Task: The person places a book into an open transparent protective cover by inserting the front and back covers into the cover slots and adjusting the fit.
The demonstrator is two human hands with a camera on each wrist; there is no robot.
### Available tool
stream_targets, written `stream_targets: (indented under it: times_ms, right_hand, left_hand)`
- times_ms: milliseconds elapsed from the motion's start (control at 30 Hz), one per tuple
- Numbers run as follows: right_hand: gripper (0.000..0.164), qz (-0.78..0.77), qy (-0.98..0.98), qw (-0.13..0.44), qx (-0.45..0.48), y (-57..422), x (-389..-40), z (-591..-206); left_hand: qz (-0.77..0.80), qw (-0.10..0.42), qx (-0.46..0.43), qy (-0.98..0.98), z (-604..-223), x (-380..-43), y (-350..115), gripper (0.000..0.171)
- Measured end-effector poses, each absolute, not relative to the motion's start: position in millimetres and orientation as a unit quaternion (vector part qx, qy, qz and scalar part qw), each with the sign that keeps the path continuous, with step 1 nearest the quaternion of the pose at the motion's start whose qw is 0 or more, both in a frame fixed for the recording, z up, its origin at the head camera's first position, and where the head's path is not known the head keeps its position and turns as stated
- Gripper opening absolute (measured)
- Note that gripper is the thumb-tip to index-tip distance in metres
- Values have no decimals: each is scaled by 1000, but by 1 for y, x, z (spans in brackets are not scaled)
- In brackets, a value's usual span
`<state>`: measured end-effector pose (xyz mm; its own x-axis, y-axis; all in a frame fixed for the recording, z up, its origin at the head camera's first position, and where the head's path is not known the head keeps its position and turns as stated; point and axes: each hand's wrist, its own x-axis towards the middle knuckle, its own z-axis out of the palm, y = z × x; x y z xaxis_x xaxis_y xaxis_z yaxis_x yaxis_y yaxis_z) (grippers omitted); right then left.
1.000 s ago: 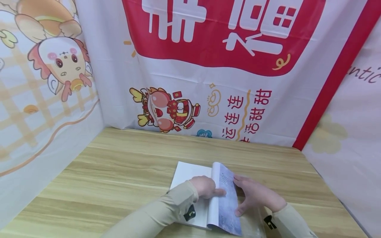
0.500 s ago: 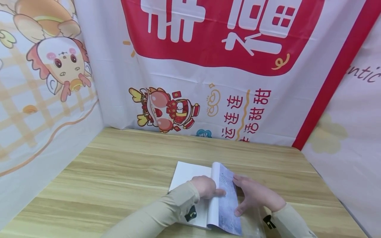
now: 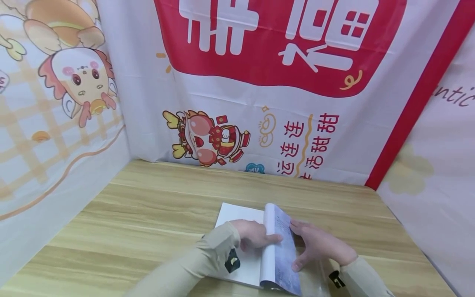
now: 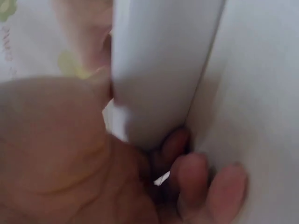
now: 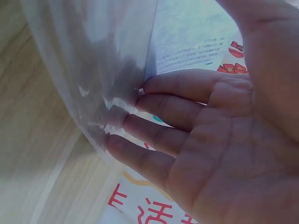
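A paperback book (image 3: 250,265) lies on a wood-grain surface (image 3: 159,206), with a white page (image 3: 237,211) showing at its left and a printed blue-violet cover (image 3: 286,260) at its right, a rounded white fold (image 3: 268,266) between them. The left hand (image 3: 254,236) reaches over the book's white page, its grip clamped on the fold, thumb to one side and fingertips to the other. The right hand (image 3: 319,243) is at the book's right edge, its grip apart: four fingers extended, thumb spread away, fingertips touching a clear plastic sheet (image 3: 315,277) beside the cover. Beyond the book hangs a white and red banner (image 3: 230,95) with large Chinese characters and a cartoon dragon (image 3: 213,138).
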<state>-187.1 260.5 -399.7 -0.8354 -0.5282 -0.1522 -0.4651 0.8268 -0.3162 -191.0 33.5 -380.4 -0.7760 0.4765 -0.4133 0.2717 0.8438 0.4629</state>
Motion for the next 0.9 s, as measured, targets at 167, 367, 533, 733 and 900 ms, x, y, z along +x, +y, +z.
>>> stream_targets:
  times_ms: [167, 367, 533, 733, 900]
  right_hand:
    - [120, -136, 946, 108, -275, 261, -189, -402]
    - [120, -145, 942, 110, -282, 260, -188, -401]
    - [120, -152, 942, 111, -278, 260, -187, -400]
    - [120, -155, 939, 105, -290, 260, -187, -400]
    - [121, -149, 941, 111, -283, 259, -188, -402]
  left_hand:
    - [216, 316, 228, 895, -380, -199, 27, 54]
    - [214, 307, 235, 897, -380, -197, 25, 51]
    - [201, 297, 230, 905, -378, -195, 26, 54]
    - [203, 297, 224, 906, -378, -195, 27, 55]
    - [203, 300, 220, 906, -377, -193, 26, 54]
